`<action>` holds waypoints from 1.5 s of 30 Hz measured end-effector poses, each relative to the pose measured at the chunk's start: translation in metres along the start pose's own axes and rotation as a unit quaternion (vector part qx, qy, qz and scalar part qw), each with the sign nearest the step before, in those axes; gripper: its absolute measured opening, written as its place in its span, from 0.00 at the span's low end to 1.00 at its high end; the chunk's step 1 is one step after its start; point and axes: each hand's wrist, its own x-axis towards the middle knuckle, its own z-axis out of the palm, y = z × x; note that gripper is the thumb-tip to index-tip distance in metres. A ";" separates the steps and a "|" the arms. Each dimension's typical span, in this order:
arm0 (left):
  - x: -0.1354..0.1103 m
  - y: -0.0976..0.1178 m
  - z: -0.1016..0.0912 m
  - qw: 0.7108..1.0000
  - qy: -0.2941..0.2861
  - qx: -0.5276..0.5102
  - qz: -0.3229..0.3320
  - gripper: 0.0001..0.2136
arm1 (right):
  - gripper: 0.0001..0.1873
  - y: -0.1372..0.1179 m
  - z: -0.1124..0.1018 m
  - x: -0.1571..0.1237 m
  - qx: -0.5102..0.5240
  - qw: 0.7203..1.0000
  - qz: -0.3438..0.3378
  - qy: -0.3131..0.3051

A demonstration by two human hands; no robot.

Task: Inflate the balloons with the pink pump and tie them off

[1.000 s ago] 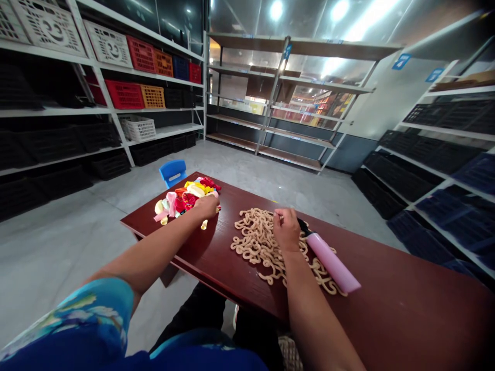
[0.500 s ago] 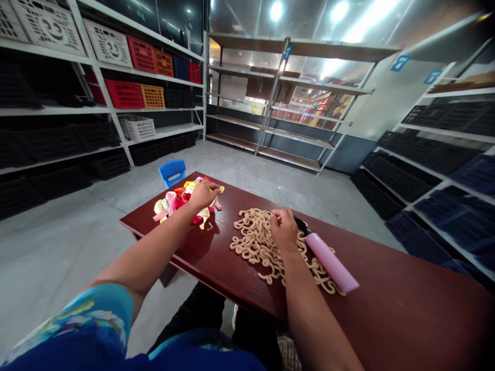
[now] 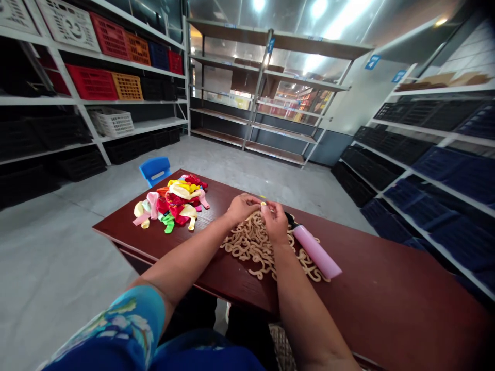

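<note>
My left hand (image 3: 245,208) is closed in a pinch on a small pale yellow balloon (image 3: 263,204), of which only the rolled mouth shows. Against it from the other side, my right hand (image 3: 275,222) has its thumb and fingers closed on the same balloon. Below both hands spreads a heap of beige curly cord-like pieces (image 3: 247,242). A pink cylinder with a black end, which looks like a balloon pump (image 3: 317,251), lies at the heap's right side. Limp balloons (image 3: 174,202) in red, yellow, pink and green are piled on the table's left end.
The dark red-brown table (image 3: 371,293) runs off to the right. Past its far left corner stands a blue chair (image 3: 154,169). Shelves with plastic crates (image 3: 91,82) line the left, more dark crates (image 3: 390,175) the right, and a metal rack (image 3: 251,118) the back.
My left hand has moved right from the balloon pile with the pale yellow balloon, and now meets my right hand above the beige pieces. The view has turned slightly right.
</note>
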 end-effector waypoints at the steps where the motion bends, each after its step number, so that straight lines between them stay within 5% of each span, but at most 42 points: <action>1: 0.000 0.000 0.005 1.000 -0.009 0.002 0.006 0.07 | 0.20 0.001 0.000 0.001 0.013 1.000 0.012 0.007; 4: 0.000 0.002 0.013 0.996 -0.040 -0.070 -0.041 0.09 | 0.18 0.004 -0.002 0.004 0.041 0.998 0.033 0.024; 7: 0.000 0.005 0.013 0.965 -0.067 -0.190 -0.167 0.14 | 0.17 0.007 -0.005 0.006 0.022 0.998 0.029 0.054; 11: -0.001 0.005 0.009 0.861 -0.258 -0.260 -0.352 0.35 | 0.14 0.008 -0.009 0.007 -0.027 0.996 -0.040 0.076; 13: -0.002 0.001 0.007 0.800 -0.342 -0.296 -0.394 0.42 | 0.11 0.005 -0.010 0.006 -0.049 0.993 -0.092 0.055; 15: -0.003 -0.004 0.004 0.769 -0.366 -0.352 -0.389 0.45 | 0.09 0.000 -0.011 0.004 -0.056 0.989 -0.133 0.024; 20: -0.003 -0.014 -0.004 0.756 -0.273 -0.492 -0.336 0.39 | 0.10 -0.011 -0.011 -0.001 -0.074 0.978 -0.196 -0.018; 24: -0.003 -0.016 0.001 0.749 -0.117 -0.589 -0.279 0.22 | 0.08 -0.009 -0.005 -0.002 -0.101 0.966 -0.231 -0.061; 28: -0.003 -0.021 0.010 0.713 -0.053 -0.648 -0.262 0.06 | 0.05 -0.003 0.002 -0.003 -0.126 0.954 -0.261 -0.080; 33: 0.003 -0.031 0.005 0.678 0.008 -0.669 -0.304 0.12 | 0.07 -0.017 -0.006 0.002 -0.205 0.948 -0.219 -0.107; 38: 0.009 -0.036 -0.010 0.685 0.036 -0.649 -0.328 0.15 | 0.13 -0.028 -0.061 0.021 -0.303 0.948 -0.054 -0.075; 42: 0.007 -0.033 -0.014 0.681 0.002 -0.668 -0.299 0.03 | 0.20 -0.002 -0.123 0.014 -0.453 0.881 0.074 -0.117; 45: 0.007 -0.032 -0.012 0.679 -0.019 -0.679 -0.278 0.09 | 0.27 0.025 -0.158 -0.006 -0.502 0.843 0.106 -0.164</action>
